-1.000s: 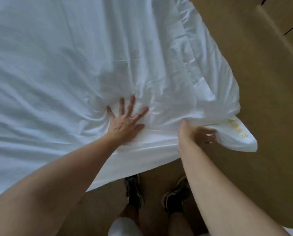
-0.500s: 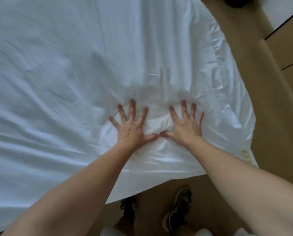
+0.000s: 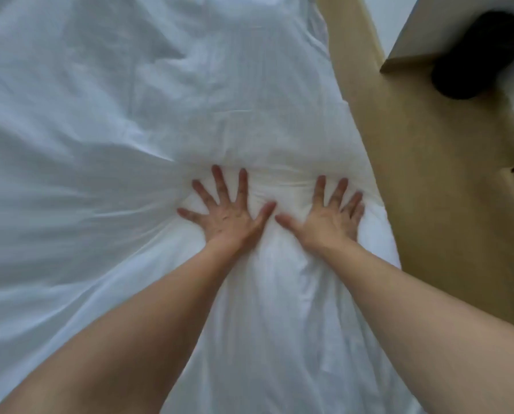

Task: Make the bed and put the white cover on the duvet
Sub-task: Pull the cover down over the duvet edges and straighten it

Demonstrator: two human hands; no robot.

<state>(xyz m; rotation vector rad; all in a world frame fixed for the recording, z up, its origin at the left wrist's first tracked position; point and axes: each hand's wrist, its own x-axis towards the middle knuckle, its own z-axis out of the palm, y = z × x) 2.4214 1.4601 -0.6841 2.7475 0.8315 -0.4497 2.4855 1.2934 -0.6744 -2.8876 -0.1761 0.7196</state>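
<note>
Both hands have slid further up the white cover [image 3: 130,144]; left hand [image 3: 228,219] and right hand [image 3: 327,222] press it flat, fingers spread, grasping nothing.

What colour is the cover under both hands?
Plain white, no pattern visible; the cover shows best in the head view, the only view.

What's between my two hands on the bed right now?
Only a wrinkled bulge of the white cover lies between left hand and right hand, head view.
</note>
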